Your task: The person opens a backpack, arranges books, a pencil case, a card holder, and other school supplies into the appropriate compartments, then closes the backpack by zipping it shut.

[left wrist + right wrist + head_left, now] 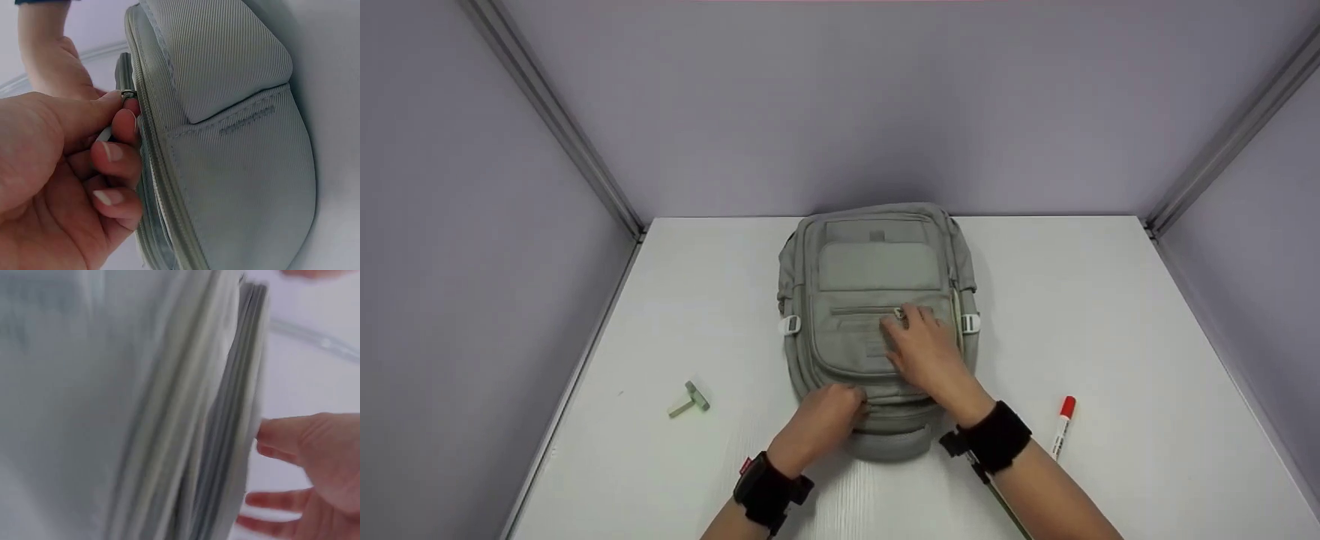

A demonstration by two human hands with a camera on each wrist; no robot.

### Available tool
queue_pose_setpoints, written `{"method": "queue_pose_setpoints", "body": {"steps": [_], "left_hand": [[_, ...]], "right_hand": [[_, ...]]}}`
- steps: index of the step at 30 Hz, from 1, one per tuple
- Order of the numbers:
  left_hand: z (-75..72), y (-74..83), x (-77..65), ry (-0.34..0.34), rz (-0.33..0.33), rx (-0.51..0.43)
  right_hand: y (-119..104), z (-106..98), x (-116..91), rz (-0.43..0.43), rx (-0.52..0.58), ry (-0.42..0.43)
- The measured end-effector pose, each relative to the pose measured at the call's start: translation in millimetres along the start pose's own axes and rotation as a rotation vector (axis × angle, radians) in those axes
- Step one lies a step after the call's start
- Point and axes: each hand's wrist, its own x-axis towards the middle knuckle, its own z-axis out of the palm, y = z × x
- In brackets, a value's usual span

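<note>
A grey-green backpack (879, 266) lies on its back, its front pockets facing up and its rounded end toward me. At that near end my left hand (826, 414) pinches a zipper pull (128, 94) between thumb and forefinger; the other fingers curl beside the zipper track (153, 135). My right hand (924, 351) rests on the front panel, fingertips close to the small pocket's zipper (864, 310). From the right wrist view, its fingers (281, 433) reach out loosely against the bag's front, with the zippered side edges (225, 422) blurred nearby.
On the white table (1110, 315), a red-capped marker (1063, 427) lies to the right, partly behind my right forearm. A small green T-shaped piece (696, 396) lies to the left. Pale panels (840, 105) enclose the back and sides.
</note>
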Motion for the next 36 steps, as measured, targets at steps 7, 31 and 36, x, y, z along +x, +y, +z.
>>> {"method": "queue_pose_setpoints", "body": {"steps": [7,31,36], "left_hand": [[0.2,-1.7,-0.8,0.09,0.047,-0.16],[-8.5,-11.9,-4.6,0.115,0.097,-0.499],[-1.3,-26.5,-9.8,0.159,0.116,-0.369]], "right_hand": [[-20,3,-26,-0.245,0.279,-0.133],[-35,37,-41,-0.121,0.543,-0.061],[-37,37,-43,-0.13,0.506,0.003]]}}
